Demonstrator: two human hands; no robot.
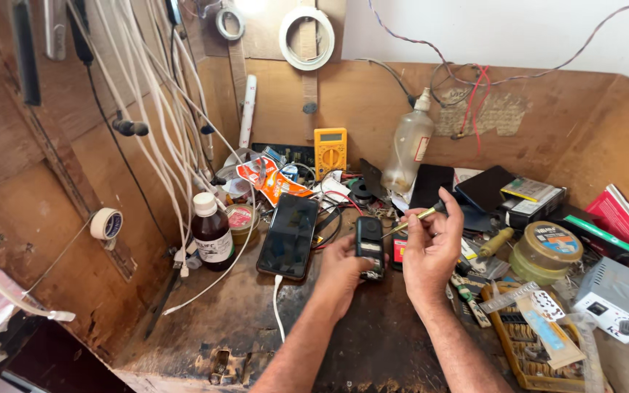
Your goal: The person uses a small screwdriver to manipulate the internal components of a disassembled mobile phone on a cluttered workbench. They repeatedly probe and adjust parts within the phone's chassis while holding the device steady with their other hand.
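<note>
A dark-screened smartphone lies beside a white-labelled brown bottle (orange packet behind).

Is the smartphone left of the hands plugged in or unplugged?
Plugged in: a white cable runs into the bottom edge of the smartphone, which lies flat on the workbench with its screen dark.

1 view only: head camera, worn high, looked forward and down over cluttered surface into wooden corner. Sat close, at arm's reach; both forearms entered from bottom edge. Back wall filled upper frame.
</note>
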